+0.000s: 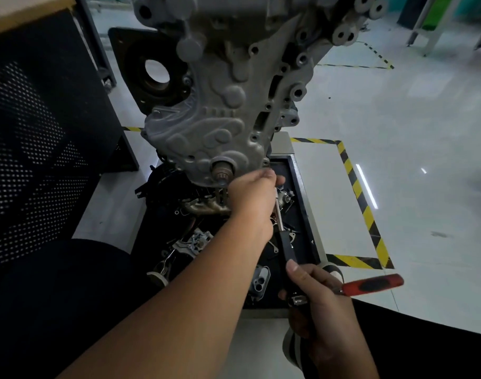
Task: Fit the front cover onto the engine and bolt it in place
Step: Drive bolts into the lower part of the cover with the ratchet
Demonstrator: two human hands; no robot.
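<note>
The front cover already sat against the engine, upright on its stand above a tray of loose parts, so the step in hand was judged to be tightening a lower bolt near the crank snout. The left hand was curled round the head of the ratchet, steadying it at the cover's bottom edge; the right hand gripped the black handle (a red-handled tool also stuck out of that fist). Doing it well meant keeping the socket square while swinging in short strokes. The cover was grey cast metal, ribbed with rounded swirls, several edge holes seemingly empty.
</note>
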